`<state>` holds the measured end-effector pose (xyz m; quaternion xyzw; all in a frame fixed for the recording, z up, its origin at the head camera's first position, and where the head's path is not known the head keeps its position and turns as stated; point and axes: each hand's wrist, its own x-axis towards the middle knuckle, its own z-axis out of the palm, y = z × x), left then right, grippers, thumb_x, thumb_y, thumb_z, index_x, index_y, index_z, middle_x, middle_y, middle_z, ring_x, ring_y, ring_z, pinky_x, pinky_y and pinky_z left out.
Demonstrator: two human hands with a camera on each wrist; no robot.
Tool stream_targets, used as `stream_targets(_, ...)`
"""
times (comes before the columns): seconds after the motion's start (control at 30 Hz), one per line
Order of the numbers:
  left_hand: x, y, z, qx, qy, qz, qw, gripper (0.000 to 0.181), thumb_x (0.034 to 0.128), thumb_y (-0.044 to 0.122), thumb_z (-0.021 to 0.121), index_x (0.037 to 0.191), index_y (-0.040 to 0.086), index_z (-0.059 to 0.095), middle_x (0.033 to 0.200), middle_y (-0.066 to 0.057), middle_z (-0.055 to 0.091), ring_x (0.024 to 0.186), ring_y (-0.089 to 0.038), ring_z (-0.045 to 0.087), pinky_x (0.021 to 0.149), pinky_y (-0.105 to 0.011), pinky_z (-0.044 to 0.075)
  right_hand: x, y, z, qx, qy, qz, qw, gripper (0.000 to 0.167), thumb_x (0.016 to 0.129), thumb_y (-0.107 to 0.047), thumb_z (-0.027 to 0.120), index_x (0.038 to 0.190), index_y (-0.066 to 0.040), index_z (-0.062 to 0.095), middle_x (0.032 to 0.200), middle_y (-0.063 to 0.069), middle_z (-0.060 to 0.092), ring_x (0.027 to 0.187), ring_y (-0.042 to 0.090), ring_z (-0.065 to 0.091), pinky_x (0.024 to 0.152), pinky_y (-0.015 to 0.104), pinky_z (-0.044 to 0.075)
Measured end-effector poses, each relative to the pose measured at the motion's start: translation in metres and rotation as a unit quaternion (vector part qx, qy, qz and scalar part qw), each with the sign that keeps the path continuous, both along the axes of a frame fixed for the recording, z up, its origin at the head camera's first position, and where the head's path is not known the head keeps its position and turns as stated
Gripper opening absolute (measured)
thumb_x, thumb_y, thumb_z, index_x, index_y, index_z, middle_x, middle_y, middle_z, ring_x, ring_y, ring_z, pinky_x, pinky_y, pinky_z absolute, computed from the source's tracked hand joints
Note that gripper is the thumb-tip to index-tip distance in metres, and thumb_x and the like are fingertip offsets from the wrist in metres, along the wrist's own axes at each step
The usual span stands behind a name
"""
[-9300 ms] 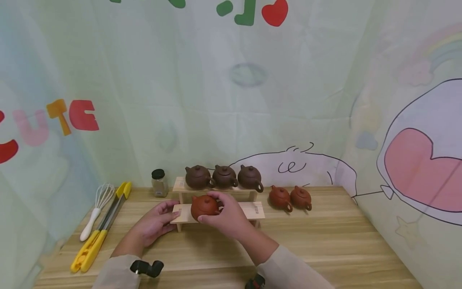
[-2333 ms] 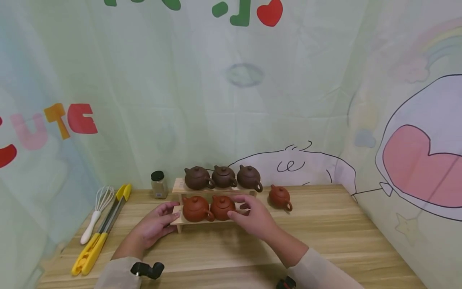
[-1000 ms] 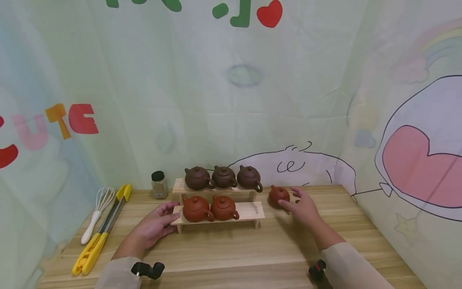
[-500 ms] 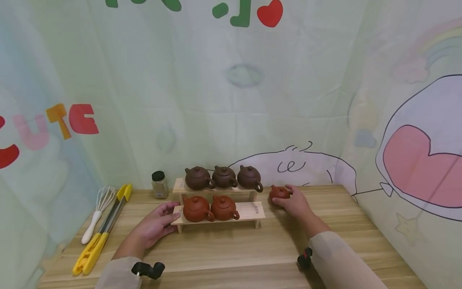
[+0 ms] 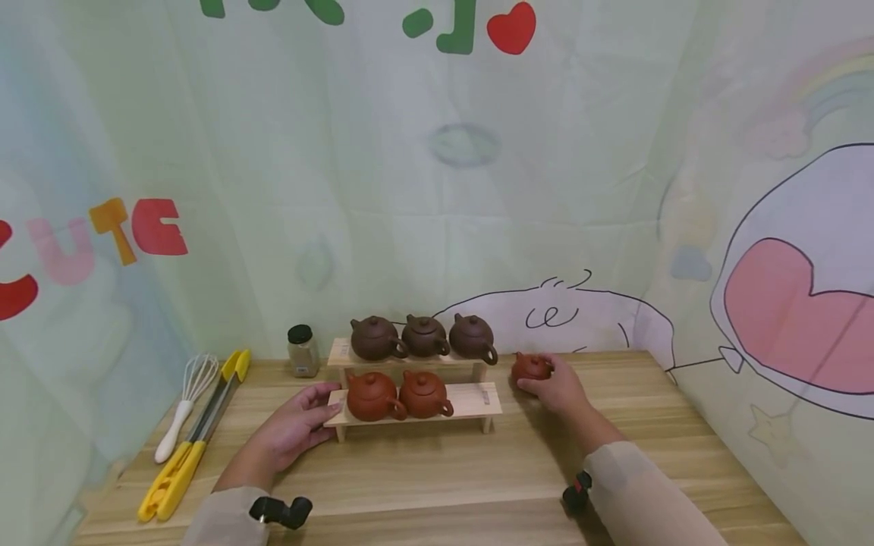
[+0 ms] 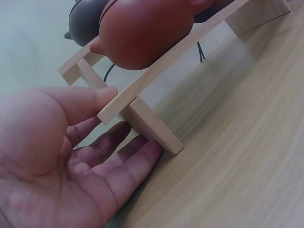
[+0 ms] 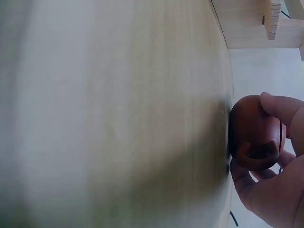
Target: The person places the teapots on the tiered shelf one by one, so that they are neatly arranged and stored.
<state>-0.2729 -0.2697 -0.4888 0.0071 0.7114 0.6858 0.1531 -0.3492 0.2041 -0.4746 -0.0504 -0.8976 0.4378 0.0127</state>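
My right hand [image 5: 563, 387] grips a small red clay teapot [image 5: 529, 369] to the right of a two-tier wooden stand [image 5: 467, 398]. In the right wrist view, thumb and fingers lie on either side of this teapot [image 7: 254, 128], its base at or very near the tabletop. My left hand [image 5: 297, 421] holds the left end of the stand's lower shelf. The left wrist view shows its thumb on top of the shelf [image 6: 142, 83] and its fingers underneath by the leg. Two red teapots, a left one [image 5: 371, 396] and a right one [image 5: 423, 394], sit on that shelf.
Three dark brown teapots [image 5: 425, 336] line the upper shelf. A jar with a black lid [image 5: 302, 351] stands left of the stand. Farther left lie a white-handled whisk [image 5: 183, 409] and yellow tongs [image 5: 191, 440]. A printed curtain [image 5: 382, 189] rises behind the wooden table [image 5: 423, 485].
Earlier, my right hand placed red teapots on the lower shelf, which now bears two. It then moved right and took hold of the last one on the table. My left hand stays put.
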Motion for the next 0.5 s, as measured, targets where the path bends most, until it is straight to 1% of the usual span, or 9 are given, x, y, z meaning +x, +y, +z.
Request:
stream_targets(0.1, 0.0, 0.001, 0.001, -0.002, -0.002, 0.001, 1.0, 0.062, 0.1097, 0.025, 0.062, 0.161, 0.004, 0.033, 0.176, -0.02, 0.021, 0.136, -0.021, 0.058, 0.115, -0.048, 0.054, 0.006, 0.003, 0.001, 0.007, 0.005, -0.002, 1.0, 0.078, 0.092, -0.028, 0.085, 0.156, -0.003, 0.047, 0.153, 0.029, 0.054, 0.139, 0.047, 0.054, 0.121, 0.063, 0.043)
stream_targets(0.27, 0.0, 0.0, 0.001, -0.004, -0.001, 0.0, 1.0, 0.063, 0.1098, 0.025, 0.062, 0.161, 0.004, 0.033, 0.177, -0.021, 0.018, 0.138, -0.023, 0.057, 0.116, -0.049, 0.053, 0.022, 0.006, 0.006, 0.004, 0.018, 0.006, 0.9998, 0.08, 0.091, -0.031, 0.085, 0.156, -0.003, 0.047, 0.158, 0.027, 0.051, 0.142, 0.048, 0.053, 0.121, 0.064, 0.042)
stream_targets(0.37, 0.0, -0.001, 0.001, -0.004, 0.0, -0.001, 1.0, 0.063, 0.11, 0.025, 0.062, 0.161, 0.004, 0.032, 0.177, -0.021, 0.017, 0.139, -0.023, 0.056, 0.117, -0.05, 0.053, 0.033, 0.006, 0.01, -0.008, 0.022, 0.012, 0.9996, 0.079, 0.091, -0.031, 0.086, 0.156, -0.006, 0.048, 0.16, 0.024, 0.051, 0.141, 0.046, 0.054, 0.12, 0.062, 0.045)
stream_targets(0.43, 0.0, -0.001, 0.0, -0.006, 0.001, -0.002, 1.0, 0.064, 0.11, 0.025, 0.062, 0.162, 0.004, 0.031, 0.178, -0.021, 0.016, 0.14, -0.023, 0.056, 0.117, -0.05, 0.052, 0.041, 0.006, 0.013, -0.016, 0.029, 0.019, 0.9992, 0.078, 0.091, -0.032, 0.087, 0.154, -0.006, 0.05, 0.158, 0.023, 0.052, 0.137, 0.045, 0.056, 0.117, 0.061, 0.048)
stream_targets(0.47, 0.0, -0.001, 0.0, -0.005, -0.001, 0.002, 1.0, 0.063, 0.1097, 0.025, 0.062, 0.162, 0.005, 0.032, 0.178, -0.02, 0.017, 0.139, -0.023, 0.056, 0.116, -0.049, 0.053, 0.045, 0.006, 0.015, -0.021, 0.031, 0.02, 0.9991, 0.078, 0.09, -0.032, 0.087, 0.154, -0.006, 0.05, 0.157, 0.022, 0.054, 0.135, 0.043, 0.058, 0.115, 0.059, 0.049)
stream_targets(0.5, 0.0, -0.002, -0.001, -0.006, 0.001, -0.003, 1.0, 0.064, 0.1101, 0.025, 0.061, 0.162, 0.004, 0.03, 0.178, -0.022, 0.015, 0.139, -0.023, 0.056, 0.116, -0.049, 0.053, 0.048, 0.005, 0.016, -0.024, 0.034, 0.022, 0.9989, 0.077, 0.09, -0.032, 0.088, 0.153, -0.007, 0.051, 0.155, 0.022, 0.055, 0.133, 0.042, 0.059, 0.113, 0.058, 0.051)
